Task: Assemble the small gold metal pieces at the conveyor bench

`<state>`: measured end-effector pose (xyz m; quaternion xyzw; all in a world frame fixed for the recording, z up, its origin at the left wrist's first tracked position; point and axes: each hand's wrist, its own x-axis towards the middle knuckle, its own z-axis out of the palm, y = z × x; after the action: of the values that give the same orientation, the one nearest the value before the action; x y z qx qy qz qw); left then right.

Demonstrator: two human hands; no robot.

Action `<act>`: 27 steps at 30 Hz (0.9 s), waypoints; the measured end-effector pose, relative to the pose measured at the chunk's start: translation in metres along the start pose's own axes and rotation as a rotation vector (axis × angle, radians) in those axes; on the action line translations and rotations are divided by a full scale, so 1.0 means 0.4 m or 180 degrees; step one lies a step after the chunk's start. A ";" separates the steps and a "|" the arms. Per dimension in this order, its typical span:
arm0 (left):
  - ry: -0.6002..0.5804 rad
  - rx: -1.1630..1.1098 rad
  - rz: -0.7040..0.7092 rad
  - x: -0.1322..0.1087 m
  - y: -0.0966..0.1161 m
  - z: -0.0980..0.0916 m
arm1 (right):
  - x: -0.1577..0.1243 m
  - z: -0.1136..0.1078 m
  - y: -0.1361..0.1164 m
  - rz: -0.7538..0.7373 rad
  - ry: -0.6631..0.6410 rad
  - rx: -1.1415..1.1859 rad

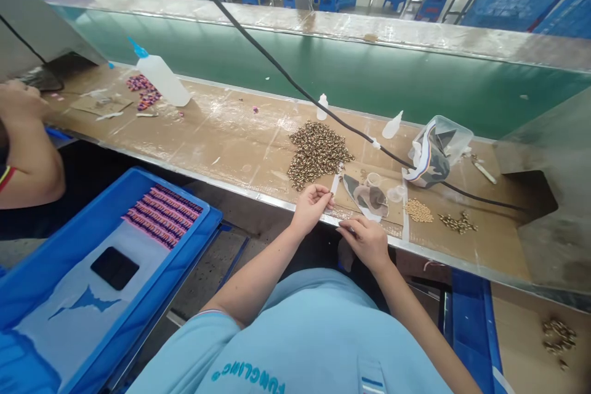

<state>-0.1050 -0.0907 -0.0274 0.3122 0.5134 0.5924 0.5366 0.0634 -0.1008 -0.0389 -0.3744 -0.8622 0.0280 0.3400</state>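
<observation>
My left hand curls its fingers around a thin white strip at the bench's front edge. My right hand sits just beside it, its fingertips pinched together; anything between them is too small to see. Beyond my hands lies a large heap of gold-and-dark beads on the brown bench top. To the right are a small mound of plain gold beads, a scatter of darker gold beads, and a clear plastic bag holding patterned material.
A large white squeeze bottle lies on the bench at left, near pink beaded pieces. A black cable crosses above the bench. A green conveyor belt runs behind. A co-worker's arm is at far left, above a blue tray of pink beaded strips.
</observation>
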 end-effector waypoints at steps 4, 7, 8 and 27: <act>0.0120 -0.0175 0.0111 -0.054 -0.017 -0.048 | -0.001 -0.006 0.008 0.0077 -0.0080 0.0326; 0.0093 -0.0007 0.0090 -0.079 -0.012 -0.069 | -0.002 -0.017 0.019 0.0168 -0.0277 0.0757; 0.0056 0.0093 0.0107 -0.080 -0.005 -0.070 | -0.003 -0.022 0.021 0.0234 -0.0357 0.0880; -0.0317 0.1019 0.0850 0.009 0.010 -0.045 | -0.011 -0.062 0.030 0.1323 -0.0314 0.1890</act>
<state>-0.1235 -0.0917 -0.0295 0.4877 0.5279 0.5529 0.4216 0.0882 -0.1001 -0.0261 -0.4248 -0.7374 0.3636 0.3790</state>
